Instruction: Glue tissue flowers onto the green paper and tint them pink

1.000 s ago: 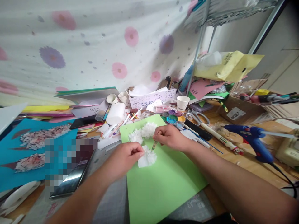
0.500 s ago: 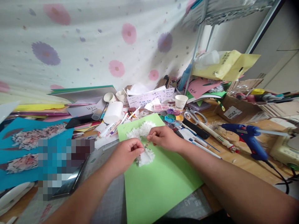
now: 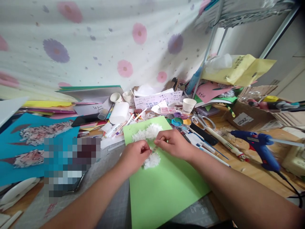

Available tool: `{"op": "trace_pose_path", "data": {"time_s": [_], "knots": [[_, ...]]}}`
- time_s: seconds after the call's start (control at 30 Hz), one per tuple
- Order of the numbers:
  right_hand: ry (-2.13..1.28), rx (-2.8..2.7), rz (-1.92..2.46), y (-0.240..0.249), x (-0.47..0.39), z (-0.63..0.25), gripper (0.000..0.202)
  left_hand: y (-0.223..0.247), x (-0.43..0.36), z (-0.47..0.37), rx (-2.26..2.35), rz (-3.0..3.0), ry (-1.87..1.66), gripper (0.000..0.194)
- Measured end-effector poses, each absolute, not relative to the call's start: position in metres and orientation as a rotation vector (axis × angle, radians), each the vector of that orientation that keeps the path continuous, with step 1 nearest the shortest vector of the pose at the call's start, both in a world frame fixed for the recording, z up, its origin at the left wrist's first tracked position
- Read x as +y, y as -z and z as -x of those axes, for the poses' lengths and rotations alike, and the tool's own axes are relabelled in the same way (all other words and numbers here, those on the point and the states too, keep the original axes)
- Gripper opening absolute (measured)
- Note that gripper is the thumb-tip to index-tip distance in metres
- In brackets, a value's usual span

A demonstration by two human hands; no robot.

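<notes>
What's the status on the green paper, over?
Left hand, right hand pinched close together, small piece between, too small to identify. White paper clusters on green paper, partly hidden by hands. Blue glue gun off to the right.

Open toward the near edge, crowded at the back and right.
From where I stand, the lower green sheet (image 3: 164, 197) offers flat room for entering from the near side, between the forearms. The left hand (image 3: 135, 155) and right hand (image 3: 175, 143) nearly meet, with a small patterned piece (image 3: 154, 149) filling their narrow gap. Markers (image 3: 116, 128), paint pots (image 3: 176, 121) and a paper cup (image 3: 189, 105) bar the back; pens and brushes (image 3: 209, 147), then a glue gun (image 3: 268, 156) and its cord (image 3: 289, 180), obstruct the right.
</notes>
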State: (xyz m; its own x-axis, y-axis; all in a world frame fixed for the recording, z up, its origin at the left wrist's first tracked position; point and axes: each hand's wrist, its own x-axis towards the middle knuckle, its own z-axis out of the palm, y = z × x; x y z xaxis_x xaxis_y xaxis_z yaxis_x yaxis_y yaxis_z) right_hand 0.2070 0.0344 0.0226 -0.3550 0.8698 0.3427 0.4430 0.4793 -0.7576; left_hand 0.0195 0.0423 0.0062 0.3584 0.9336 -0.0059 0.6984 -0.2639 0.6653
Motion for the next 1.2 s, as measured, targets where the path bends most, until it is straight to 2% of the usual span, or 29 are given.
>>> {"op": "trace_pose_path", "data": {"time_s": [0.33,0.63,0.83,1.03,1.2], "knots": [[-0.545,-2.176,1.191,-0.019,0.035,-0.202,0.022,-0.011,0.042,-0.014,1.405,-2.037,-0.571,0.02],[-0.332,-2.402,1.253,-0.028,0.029,-0.191,0.024,-0.014,0.037,0.001,1.311,-2.17,-0.524,0.007],[-0.502,-2.253,1.367,-0.02,0.035,-0.191,0.021,-0.009,0.034,-0.001,1.273,-2.325,-0.474,0.003],[-0.904,-1.838,1.238,-0.01,0.045,-0.209,0.029,-0.01,0.031,-0.002,1.308,-2.361,-0.439,0.002],[-0.899,-1.834,1.254,-0.008,0.046,-0.21,0.03,-0.011,0.03,-0.001,1.298,-2.38,-0.426,0.002]]}}
